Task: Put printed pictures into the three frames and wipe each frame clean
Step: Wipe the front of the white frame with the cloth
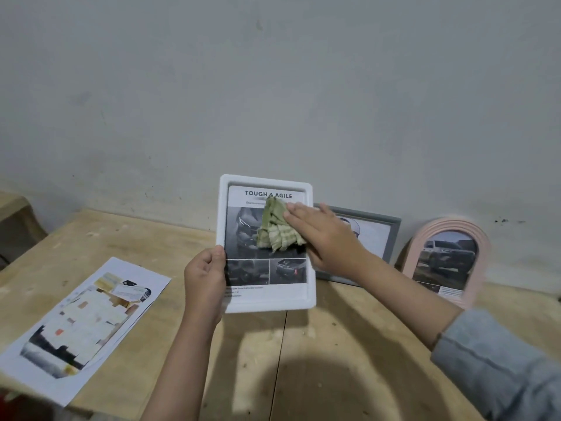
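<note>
My left hand (204,279) grips the left edge of a white rectangular frame (299,303), held upright above the table. A car print headed "TOUGH & AGILE" sits inside it. My right hand (326,235) presses a crumpled green cloth (277,229) flat against the frame's front, fingers straight. Behind my right hand a grey frame (391,230) with a picture leans on the wall, partly hidden. Further right, a pink arched frame (478,253) holding a car picture also leans on the wall.
Loose printed sheets (82,317) lie on the wooden table (334,344) at the left, reaching its front edge. The grey wall stands right behind the table. A tan stool (16,217) shows at the far left.
</note>
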The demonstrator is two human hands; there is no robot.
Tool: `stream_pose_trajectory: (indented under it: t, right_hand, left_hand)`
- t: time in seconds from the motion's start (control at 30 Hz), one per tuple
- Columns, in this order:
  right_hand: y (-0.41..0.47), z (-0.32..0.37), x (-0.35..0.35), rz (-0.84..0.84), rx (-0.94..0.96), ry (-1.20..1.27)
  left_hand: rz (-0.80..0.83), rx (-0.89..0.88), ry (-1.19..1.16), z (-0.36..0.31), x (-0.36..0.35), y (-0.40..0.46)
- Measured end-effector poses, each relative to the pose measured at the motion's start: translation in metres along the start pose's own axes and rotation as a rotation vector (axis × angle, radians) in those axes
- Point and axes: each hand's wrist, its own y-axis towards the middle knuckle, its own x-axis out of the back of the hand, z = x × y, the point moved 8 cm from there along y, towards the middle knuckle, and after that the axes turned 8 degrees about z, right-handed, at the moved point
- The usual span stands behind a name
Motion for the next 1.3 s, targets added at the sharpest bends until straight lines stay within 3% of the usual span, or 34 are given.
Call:
stream_pose_trajectory:
  t: [0.37,0.57,0.67,0.73,0.8,0.87,0.93,1.1,1.3]
  right_hand:
    - [-0.065,0.051,-0.043,-0.020,0.045,0.245]
    - [-0.070,0.037,-0.048,0.142,-0.122,0.530]
    - [-0.061,0.013,-0.030,0.261,-0.227,0.723]
    - [-0.053,-0.003,-0.013,0.253,-0.290,0.840]
    - [-0.039,-0.018,0.019,0.058,-0.300,0.776]
    - [-0.028,-0.027,0.050,-0.181,-0.236,0.558]
    - [-0.017,-0.034,0.059,-0.276,-0.199,0.386]
    - [0.001,-0.021,0.027,-0.067,-0.101,0.111]
    - [-0.022,0.016,-0.002,-0.025,0.003,0.166]
  left_hand:
    - [-0.129,0.050,-0.016,0.000,0.002,0.000]
    - [-0.165,0.014,0.165,0.010,0.000,0.003]
    - [-0.105,-0.031,0.234,0.007,-0.011,0.004]
    - [-0.048,-0.069,0.285,0.002,-0.022,0.005]
    - [-0.001,-0.069,0.307,0.001,-0.030,0.004]
    - [0.047,-0.043,0.267,0.004,-0.037,0.003]
    - [0.089,-0.014,0.201,0.005,-0.044,-0.001]
    - [0.141,-0.038,0.130,-0.008,-0.054,-0.010]
    - [0.100,0.018,0.045,-0.007,-0.045,-0.011]
